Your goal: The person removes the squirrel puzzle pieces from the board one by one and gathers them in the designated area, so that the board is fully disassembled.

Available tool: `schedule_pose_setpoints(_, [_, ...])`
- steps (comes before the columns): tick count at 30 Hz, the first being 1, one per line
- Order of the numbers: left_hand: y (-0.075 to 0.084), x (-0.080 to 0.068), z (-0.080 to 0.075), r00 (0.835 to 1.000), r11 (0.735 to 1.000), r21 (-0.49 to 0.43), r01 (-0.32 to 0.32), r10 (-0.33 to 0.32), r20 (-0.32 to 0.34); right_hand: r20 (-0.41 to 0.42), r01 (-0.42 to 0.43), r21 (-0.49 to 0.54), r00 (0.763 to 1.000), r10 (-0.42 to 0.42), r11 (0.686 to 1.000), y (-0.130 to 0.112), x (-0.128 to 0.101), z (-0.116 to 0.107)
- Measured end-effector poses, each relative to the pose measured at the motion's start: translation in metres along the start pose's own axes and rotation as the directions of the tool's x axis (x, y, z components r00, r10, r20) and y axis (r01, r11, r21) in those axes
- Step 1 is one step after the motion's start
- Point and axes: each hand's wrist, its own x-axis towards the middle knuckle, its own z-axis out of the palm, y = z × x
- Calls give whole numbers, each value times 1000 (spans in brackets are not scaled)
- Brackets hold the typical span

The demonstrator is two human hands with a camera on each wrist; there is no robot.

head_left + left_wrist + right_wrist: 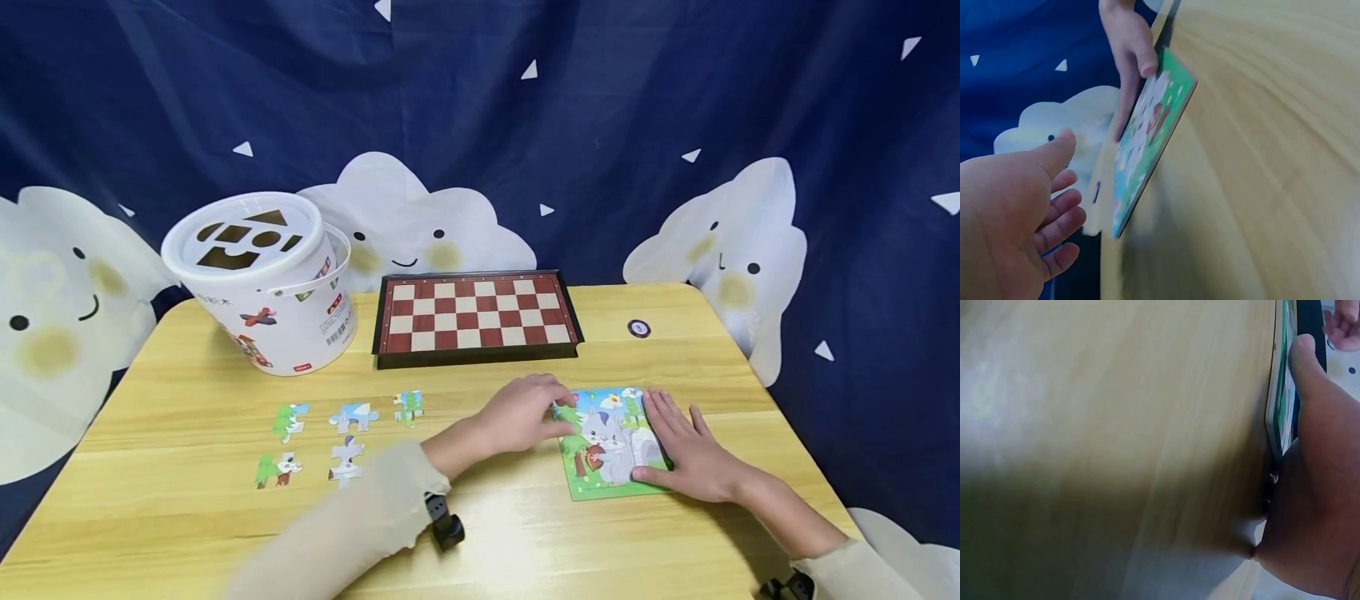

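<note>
A puzzle board [611, 458] with a grey squirrel picture lies toward the right of the table. At its upper left edge is my left hand [521, 414], fingers loosely bent; the left wrist view shows that hand [1016, 219] apart from the board [1150, 122], holding nothing. My right hand [697, 457] rests along the board's right side with fingers extended. Its thumb lies on the picture near the lower right, and in the right wrist view the thumb [1305, 362] sits over the board's edge. The hand hides part of the right side.
Loose puzzle pieces [347, 461], several in all, lie on the left of the table [187, 517]. Behind them stands a white bucket [307, 333] with a shape-cutout lid. A chessboard [480, 315] is at the back middle, and a small round disc [639, 328] to its right.
</note>
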Motion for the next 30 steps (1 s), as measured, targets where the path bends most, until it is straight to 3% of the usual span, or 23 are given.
schedule_pose_setpoints(7, [15, 25, 28, 1000, 999, 48, 11, -11, 11, 0, -4, 14, 1000, 4, 1000, 0, -2, -1])
schedule_pose_setpoints(14, [22, 37, 49, 999, 998, 65, 9, -12, 41, -9, -3, 6, 1000, 3, 1000, 1, -1, 2])
schedule_pose_setpoints(19, [24, 42, 58, 999, 993, 119, 15, -19, 36, -23, 7, 9, 1000, -7, 1000, 1, -1, 4])
schedule_pose_setpoints(30, [26, 45, 65, 1000, 990, 142, 22, -21, -9, -19, 0, 19, 1000, 1, 1000, 2, 1, 5])
